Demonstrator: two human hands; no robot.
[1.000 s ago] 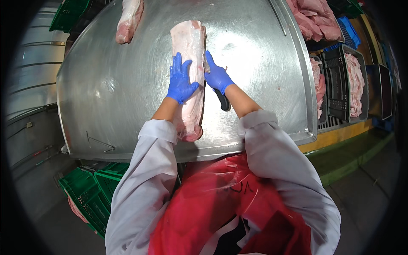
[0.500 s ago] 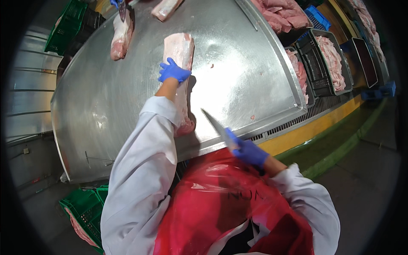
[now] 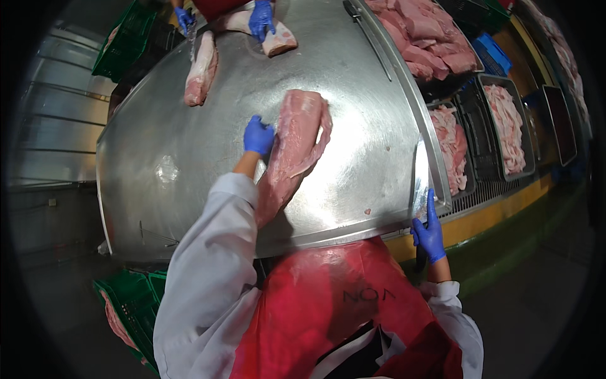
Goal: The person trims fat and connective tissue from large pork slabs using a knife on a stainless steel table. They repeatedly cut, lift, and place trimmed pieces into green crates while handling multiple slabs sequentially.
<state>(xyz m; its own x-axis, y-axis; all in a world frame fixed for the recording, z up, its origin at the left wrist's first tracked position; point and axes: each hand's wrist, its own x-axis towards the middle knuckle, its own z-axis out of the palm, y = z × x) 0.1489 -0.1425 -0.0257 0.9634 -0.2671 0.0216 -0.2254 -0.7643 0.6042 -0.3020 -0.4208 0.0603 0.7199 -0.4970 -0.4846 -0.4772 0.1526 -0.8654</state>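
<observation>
Gripping right hand (image 3: 430, 238), knife handle (image 3: 421, 258) partly hidden

A broad stainless-steel worktop (image 3: 158, 202), its rim raised along the right side, carried raw meat. Near the middle lay a long, pink pork loin (image 3: 297, 136), stretched lengthwise toward the front edge. Toward the far end rested a narrower, paler cut (image 3: 202, 69) and, right of it, a fat-covered piece (image 3: 281, 43). A slim, dark-handled rod (image 3: 374, 47) lay along the right rim; small scraps (image 3: 368, 211) dotted the right half.
</observation>
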